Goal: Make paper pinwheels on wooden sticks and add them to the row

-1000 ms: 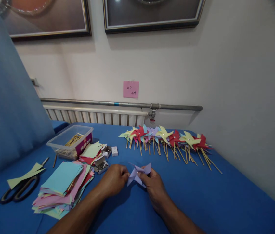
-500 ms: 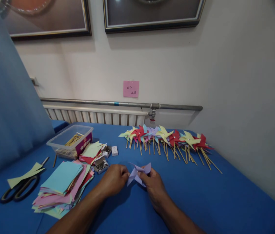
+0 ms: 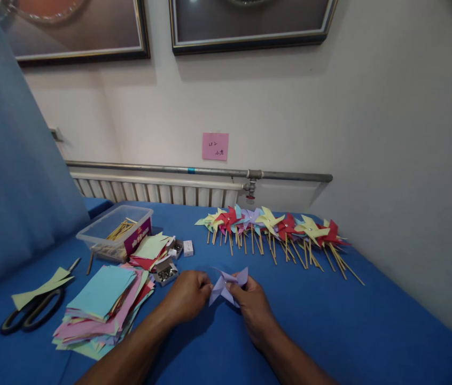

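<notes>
My right hand (image 3: 255,306) pinches a purple paper pinwheel (image 3: 221,286), its thumb pressed near the centre. No stick shows on this pinwheel. Close against its left side is my left hand (image 3: 191,294), with fingers curled and closed; whatever they hold is hidden. Left of that hand lies an open small box of metal pins (image 3: 166,271). A second open pin box (image 3: 176,248) and a small white box (image 3: 188,248) sit just behind it.
Finished pinwheels on sticks (image 3: 270,222) lie in a row at the back right. At left are a stack of coloured paper (image 3: 100,291), cut paper pieces (image 3: 149,248), black-handled scissors (image 3: 44,310) under pale green paper, and a plastic tub (image 3: 140,219) of sticks on the blue-covered table (image 3: 330,331).
</notes>
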A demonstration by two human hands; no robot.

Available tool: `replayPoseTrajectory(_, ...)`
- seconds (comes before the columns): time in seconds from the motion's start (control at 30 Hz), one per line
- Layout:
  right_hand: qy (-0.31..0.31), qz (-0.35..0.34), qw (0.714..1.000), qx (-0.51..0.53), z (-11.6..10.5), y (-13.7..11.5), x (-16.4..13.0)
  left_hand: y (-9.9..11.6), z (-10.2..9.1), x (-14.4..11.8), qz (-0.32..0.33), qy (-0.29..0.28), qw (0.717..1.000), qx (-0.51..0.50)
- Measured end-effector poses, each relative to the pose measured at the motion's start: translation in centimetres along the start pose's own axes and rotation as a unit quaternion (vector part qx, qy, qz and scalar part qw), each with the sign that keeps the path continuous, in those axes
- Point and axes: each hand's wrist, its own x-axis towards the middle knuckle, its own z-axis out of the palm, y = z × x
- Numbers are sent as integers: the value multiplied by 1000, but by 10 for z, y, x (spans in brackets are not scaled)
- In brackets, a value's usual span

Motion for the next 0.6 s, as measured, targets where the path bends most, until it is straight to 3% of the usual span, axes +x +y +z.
replayPoseTrajectory(0.6, 11, -1, 1000, -6, 1, -3, -1, 2, -1, -1, 5, -2, 1000, -7)
